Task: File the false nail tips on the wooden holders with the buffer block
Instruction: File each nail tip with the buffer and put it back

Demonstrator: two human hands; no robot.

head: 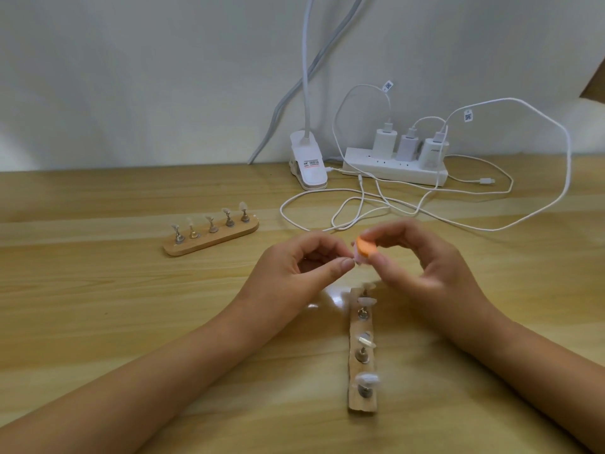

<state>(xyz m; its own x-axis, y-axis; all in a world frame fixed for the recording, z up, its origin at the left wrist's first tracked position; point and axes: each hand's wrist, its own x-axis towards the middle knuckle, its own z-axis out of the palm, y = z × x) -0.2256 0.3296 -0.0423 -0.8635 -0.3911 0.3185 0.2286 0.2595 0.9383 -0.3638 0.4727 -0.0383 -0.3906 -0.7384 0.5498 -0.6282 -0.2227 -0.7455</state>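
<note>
Head view: on the left of the table [98,306], five false nail tips [242,206] are being carried upright on a wooden holder [211,239]. Nearer the middle, a small pale piece [353,262], too blurred to name, is being pinched between thumb and forefinger of the left hand [304,267]. Right beside it, an orange buffer block [366,249] is being gripped by the fingertips of the right hand [422,260]; contact cannot be told. Below both hands, a second wooden holder [361,404] is lying lengthwise, with blurred tips on its pegs. Behind, a power strip [396,167] is being occupied by three chargers [384,142].
</note>
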